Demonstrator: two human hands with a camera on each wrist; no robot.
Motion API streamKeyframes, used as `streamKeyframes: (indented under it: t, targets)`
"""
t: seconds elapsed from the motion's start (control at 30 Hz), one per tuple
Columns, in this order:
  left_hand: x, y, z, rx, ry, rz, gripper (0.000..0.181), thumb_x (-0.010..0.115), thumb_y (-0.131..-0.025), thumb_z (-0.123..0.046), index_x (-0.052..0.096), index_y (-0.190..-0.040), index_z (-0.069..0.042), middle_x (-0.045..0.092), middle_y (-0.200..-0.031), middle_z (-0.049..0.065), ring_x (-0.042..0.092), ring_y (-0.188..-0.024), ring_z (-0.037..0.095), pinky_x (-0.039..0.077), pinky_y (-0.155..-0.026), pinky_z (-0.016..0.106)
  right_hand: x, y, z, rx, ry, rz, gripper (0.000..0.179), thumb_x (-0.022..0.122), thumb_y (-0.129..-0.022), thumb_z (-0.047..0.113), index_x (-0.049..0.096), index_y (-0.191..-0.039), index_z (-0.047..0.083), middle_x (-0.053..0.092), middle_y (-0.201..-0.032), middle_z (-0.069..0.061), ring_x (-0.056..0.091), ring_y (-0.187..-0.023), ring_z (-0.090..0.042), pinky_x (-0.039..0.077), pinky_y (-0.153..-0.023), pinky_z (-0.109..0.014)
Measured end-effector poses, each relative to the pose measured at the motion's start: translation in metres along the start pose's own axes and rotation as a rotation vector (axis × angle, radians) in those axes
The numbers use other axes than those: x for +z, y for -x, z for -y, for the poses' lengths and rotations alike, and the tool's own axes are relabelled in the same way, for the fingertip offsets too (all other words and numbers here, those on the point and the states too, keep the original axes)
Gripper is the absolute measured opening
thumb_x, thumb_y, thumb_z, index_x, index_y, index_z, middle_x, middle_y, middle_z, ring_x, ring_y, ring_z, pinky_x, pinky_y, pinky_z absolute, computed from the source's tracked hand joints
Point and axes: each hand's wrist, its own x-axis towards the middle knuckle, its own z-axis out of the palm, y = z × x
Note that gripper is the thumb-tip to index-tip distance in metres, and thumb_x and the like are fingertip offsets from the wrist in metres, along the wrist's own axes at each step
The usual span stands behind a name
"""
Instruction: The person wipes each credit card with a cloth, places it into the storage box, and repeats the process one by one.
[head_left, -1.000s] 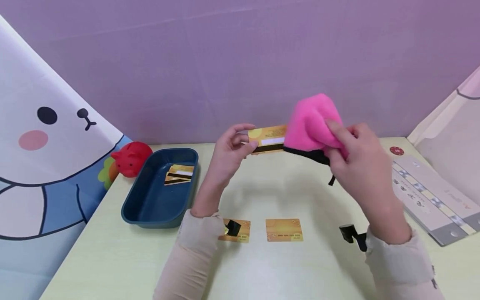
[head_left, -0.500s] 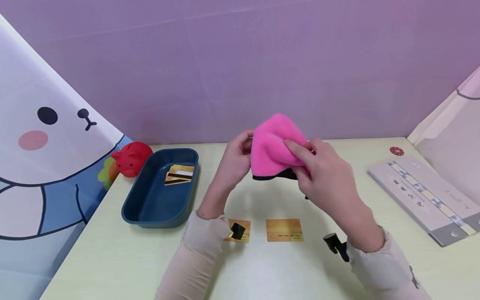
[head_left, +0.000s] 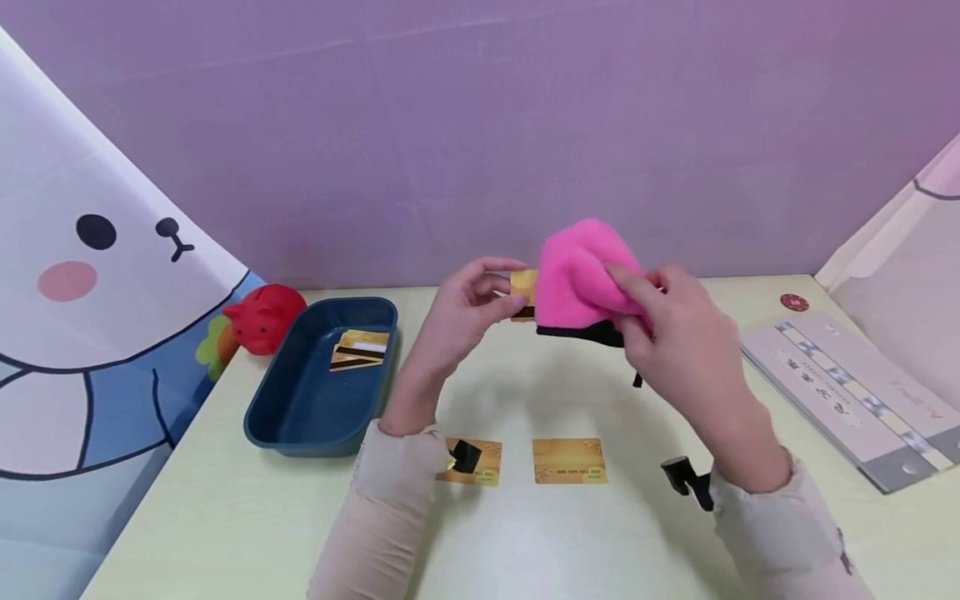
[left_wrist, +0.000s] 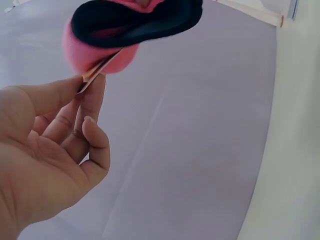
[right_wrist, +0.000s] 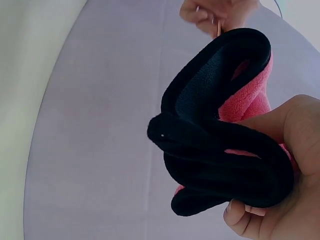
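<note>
- A bright pink fleece item with black edging and a dark lining (head_left: 581, 283) is held up above the table, bunched into folds, its dark-lined opening showing in the wrist views.
- At its nine o'clock, a gold plastic card with a dark stripe (head_left: 522, 293) shows only its end in the head view, the rest hidden by the fleece; whether the two touch cannot be told.
- The left hand (head_left: 467, 312) pinches that card's end between thumb and fingers.
- The right hand (head_left: 678, 342), at the fleece's four o'clock, grips the gathered fabric between thumb and fingers.
- At six o'clock, a gold rectangular card (head_left: 570, 461) lies flat on the pale table (head_left: 225, 517); at seven, another gold card (head_left: 491, 460) is partly covered.
- Between eight and nine, a dark blue rectangular tray (head_left: 307, 412) contains overlapping gold striped cards (head_left: 358, 350).
- At nine, beyond the tray, sits a red pig figure (head_left: 266, 318).
- At three lies a round red chip (head_left: 794, 302); between three and four, a grey flat folder (head_left: 840, 392).
</note>
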Motion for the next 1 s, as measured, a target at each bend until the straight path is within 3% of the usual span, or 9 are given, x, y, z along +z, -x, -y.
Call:
streamKeyframes:
  t: [0.13, 0.33, 0.53, 0.7, 0.87, 1.0]
  targets:
    - [-0.007, 0.002, -0.006, 0.009, -0.001, 0.006, 0.034, 0.067, -0.094, -0.003, 0.062, -0.128, -0.006, 0.069, -0.088, -0.003, 0.056, -0.077, 0.018, 0.043, -0.068, 0.026, -0.007, -0.003, -0.010, 0.041, -0.002, -0.041, 0.042, 0.067, -0.087, 0.010, 0.069, -0.129, 0.017, 0.061, -0.098, -0.018, 0.057, -0.087, -0.035, 0.042, -0.051, -0.055]
    - [-0.023, 0.009, -0.011, 0.018, 0.008, 0.024, 0.035, 0.065, -0.096, -0.004, 0.059, -0.131, -0.007, 0.069, -0.089, -0.007, 0.058, -0.079, 0.018, 0.045, -0.071, 0.027, -0.015, -0.004, -0.024, 0.067, 0.005, -0.129, 0.041, 0.067, -0.088, 0.011, 0.069, -0.129, 0.015, 0.060, -0.097, -0.022, 0.056, -0.085, -0.039, 0.039, -0.056, -0.054]
    - [-0.046, 0.018, -0.013, -0.102, -0.072, -0.038, 0.044, 0.065, -0.097, -0.012, 0.053, -0.139, -0.015, 0.070, -0.092, -0.008, 0.060, -0.083, 0.018, 0.048, -0.074, 0.025, -0.017, -0.003, -0.030, 0.074, 0.009, -0.134, 0.041, 0.068, -0.088, 0.011, 0.069, -0.129, 0.014, 0.059, -0.097, -0.022, 0.055, -0.085, -0.039, 0.037, -0.055, -0.054]
    - [-0.083, 0.020, -0.012, -0.219, -0.195, -0.084, 0.042, 0.065, -0.098, -0.018, 0.055, -0.138, -0.013, 0.069, -0.101, -0.002, 0.062, -0.089, 0.017, 0.050, -0.075, 0.026, -0.013, -0.004, -0.030, 0.077, 0.004, -0.106, 0.041, 0.068, -0.087, 0.011, 0.069, -0.128, 0.014, 0.058, -0.097, -0.022, 0.054, -0.085, -0.038, 0.037, -0.052, -0.053]
    - [-0.135, 0.021, -0.007, -0.400, -0.337, -0.125, 0.046, 0.063, -0.099, -0.025, 0.051, -0.143, -0.017, 0.063, -0.120, 0.008, 0.065, -0.097, 0.015, 0.054, -0.085, 0.026, -0.008, -0.006, -0.029, 0.065, -0.004, -0.086, 0.041, 0.067, -0.087, 0.011, 0.069, -0.128, 0.015, 0.059, -0.097, -0.022, 0.055, -0.085, -0.037, 0.038, -0.051, -0.054]
    - [-0.174, 0.020, -0.001, -0.505, -0.466, -0.167, 0.049, 0.060, -0.101, -0.027, 0.048, -0.148, -0.015, 0.058, -0.133, 0.014, 0.063, -0.102, 0.019, 0.052, -0.083, 0.024, -0.009, -0.008, -0.030, 0.057, 0.001, -0.090, 0.041, 0.067, -0.087, 0.011, 0.069, -0.128, 0.015, 0.060, -0.099, -0.022, 0.056, -0.086, -0.038, 0.039, -0.051, -0.056]
